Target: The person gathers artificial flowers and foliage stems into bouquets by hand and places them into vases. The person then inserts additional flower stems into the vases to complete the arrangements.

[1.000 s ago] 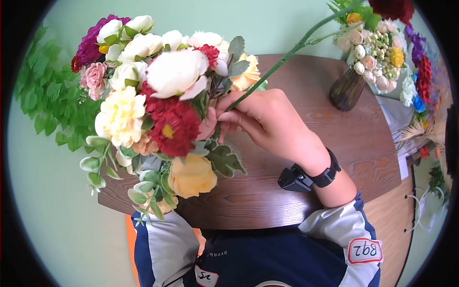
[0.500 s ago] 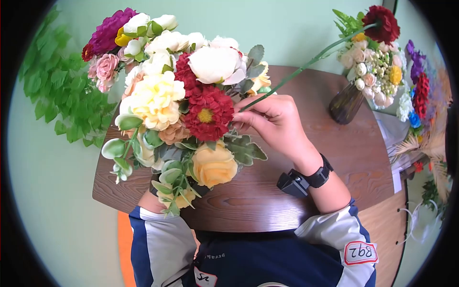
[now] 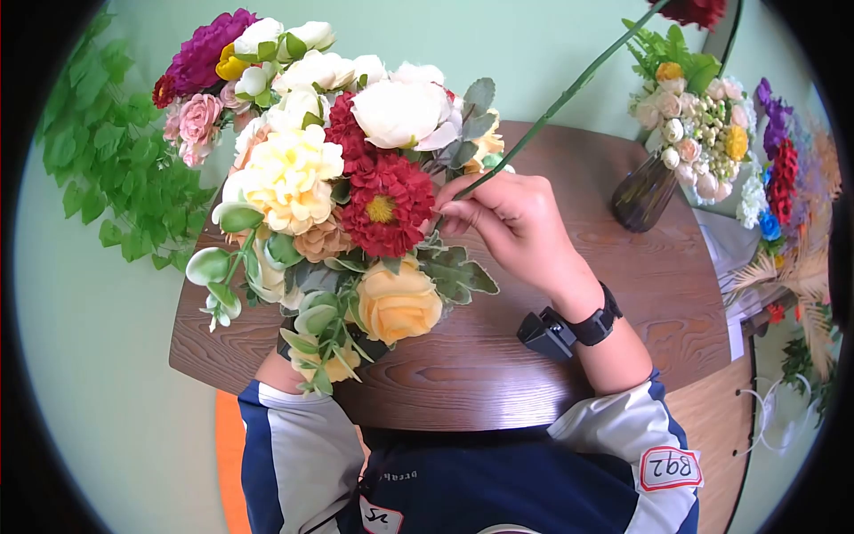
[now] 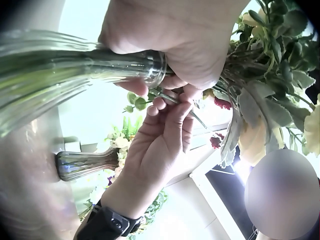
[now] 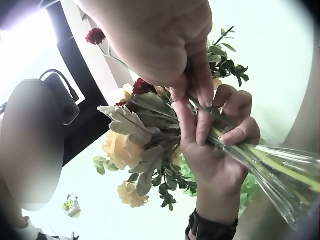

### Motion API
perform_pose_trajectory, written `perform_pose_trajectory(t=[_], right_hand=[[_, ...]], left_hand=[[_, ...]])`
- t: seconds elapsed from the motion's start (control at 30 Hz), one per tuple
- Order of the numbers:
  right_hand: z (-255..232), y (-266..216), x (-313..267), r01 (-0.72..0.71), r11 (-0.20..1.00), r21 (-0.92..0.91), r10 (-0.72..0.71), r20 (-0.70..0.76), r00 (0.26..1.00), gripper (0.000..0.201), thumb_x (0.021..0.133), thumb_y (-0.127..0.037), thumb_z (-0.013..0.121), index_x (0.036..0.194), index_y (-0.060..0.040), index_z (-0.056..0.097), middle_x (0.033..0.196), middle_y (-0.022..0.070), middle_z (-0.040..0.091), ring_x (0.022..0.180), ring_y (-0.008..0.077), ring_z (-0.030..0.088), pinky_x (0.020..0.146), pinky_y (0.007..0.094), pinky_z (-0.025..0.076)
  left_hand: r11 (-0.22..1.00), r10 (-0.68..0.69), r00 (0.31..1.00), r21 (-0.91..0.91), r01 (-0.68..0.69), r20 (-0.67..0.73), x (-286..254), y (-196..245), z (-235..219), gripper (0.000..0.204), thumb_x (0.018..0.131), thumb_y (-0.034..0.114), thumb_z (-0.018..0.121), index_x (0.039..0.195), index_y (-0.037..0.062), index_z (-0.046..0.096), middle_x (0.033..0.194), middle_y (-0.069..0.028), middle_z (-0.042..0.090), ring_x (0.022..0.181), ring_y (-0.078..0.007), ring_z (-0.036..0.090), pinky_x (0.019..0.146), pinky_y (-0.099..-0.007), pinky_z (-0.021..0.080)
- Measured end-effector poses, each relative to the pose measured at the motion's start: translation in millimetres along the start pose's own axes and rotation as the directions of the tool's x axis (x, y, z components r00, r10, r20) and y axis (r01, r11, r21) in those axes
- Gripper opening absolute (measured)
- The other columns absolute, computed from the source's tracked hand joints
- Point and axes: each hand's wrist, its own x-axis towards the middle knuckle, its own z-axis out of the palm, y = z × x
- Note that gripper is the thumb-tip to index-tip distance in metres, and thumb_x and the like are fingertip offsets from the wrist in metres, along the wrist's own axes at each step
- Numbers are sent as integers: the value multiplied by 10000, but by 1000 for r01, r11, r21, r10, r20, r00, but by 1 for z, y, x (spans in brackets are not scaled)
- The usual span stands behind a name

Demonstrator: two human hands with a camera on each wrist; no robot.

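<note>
My right hand point(image 3: 520, 222) pinches the green stem point(image 3: 569, 93) of a dark red flower point(image 3: 694, 11) beside the bouquet. The stem slants up to the right in the head view, its bloom cut by the top edge. White, cream, red and peach blooms make up the bouquet point(image 3: 294, 182), which hides my left hand in that view. Around the neck of a clear glass vase point(image 4: 45, 65), my left hand point(image 4: 170, 37) curls its fingers, with the stems inside the glass. The fingers of both hands meet at the vase mouth in the right wrist view.
A brown wooden table point(image 3: 623, 294) lies beneath the hands. At its back right stands a dark glass vase point(image 3: 645, 191) of pale flowers. Green leaves point(image 3: 107, 160) hang on the left wall, and more colourful flowers point(image 3: 783, 169) are along the right.
The bouquet has shifted right in the head view. The red flower came down into full view half a second ago, then rose again to the top edge. My right hand keeps pinching its stem.
</note>
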Motion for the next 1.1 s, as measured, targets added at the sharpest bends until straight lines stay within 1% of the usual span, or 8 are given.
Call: perform_pose_trajectory(t=[0.07, 0.1, 0.13, 0.2, 0.23, 0.37, 0.97, 1.1], right_hand=[[0, -1, -1, -30, 999, 14, 30, -2, 1000, 67, 798, 23, 583, 734, 26, 563, 674, 107, 613, 585, 198, 642, 508, 276, 500], [0, -2, -1, -37, 999, 39, 38, -14, 999, 75, 800, 22, 584, 729, 27, 560, 678, 107, 615, 586, 192, 642, 508, 273, 501], [0, -3, -1, -43, 997, 63, 45, -26, 999, 84, 803, 22, 585, 724, 27, 557, 682, 108, 616, 588, 186, 642, 508, 271, 501], [2, -4, -1, -45, 996, 79, 46, -21, 999, 76, 807, 21, 583, 734, 27, 564, 684, 103, 618, 589, 178, 643, 509, 266, 501], [4, -6, -1, -45, 995, 94, 47, -19, 999, 68, 811, 20, 580, 744, 26, 572, 686, 99, 619, 591, 170, 643, 510, 262, 501], [7, -9, -2, -35, 991, 129, 46, -76, 996, 49, 813, 21, 578, 765, 26, 587, 684, 89, 619, 588, 162, 640, 510, 257, 500], [4, -13, 0, -50, 997, 61, 52, -47, 998, 149, 827, 33, 563, 684, 43, 522, 702, 77, 638, 577, 123, 626, 513, 236, 510], [7, -14, -2, -91, 982, 163, 98, -36, 994, 94, 829, 38, 556, 735, 49, 562, 715, 78, 645, 594, 110, 623, 534, 229, 513]], left_hand=[[1000, -2, 1000, 8, 2, -4, -6, 1, -3, 442, 940, 362, 385, 611, 84, 482, 824, -112, 554, 804, -238, 548, 618, -330, 436], [1000, -1, 1000, 12, 1, -5, -63, 35, 19, 441, 940, 361, 385, 612, 83, 483, 824, -113, 554, 804, -239, 548, 618, -330, 436], [1000, 1, 1000, 17, -1, -7, -11, -2, -2, 439, 940, 360, 386, 614, 83, 483, 824, -113, 554, 805, -239, 548, 619, -331, 436], [1000, 5, 1000, 28, -4, -12, -7, -1, -9, 436, 939, 358, 387, 617, 82, 485, 825, -113, 554, 805, -240, 548, 619, -331, 436], [999, 6, 1000, 34, -6, -13, -71, 8, -7, 434, 939, 357, 387, 618, 82, 486, 825, -114, 554, 805, -240, 548, 620, -331, 437], [998, 16, 1000, 57, -15, -16, -3, -6, -6, 428, 938, 353, 390, 623, 80, 489, 826, -115, 554, 806, -242, 548, 621, -332, 437], [984, 67, 997, 166, -60, -37, -29, -11, -8, 400, 933, 335, 400, 648, 74, 502, 831, -120, 555, 810, -250, 548, 628, -337, 439], [979, 81, 996, 192, -73, -36, -36, -10, -11, 393, 931, 331, 402, 653, 72, 505, 832, -121, 555, 811, -252, 548, 629, -338, 440]])
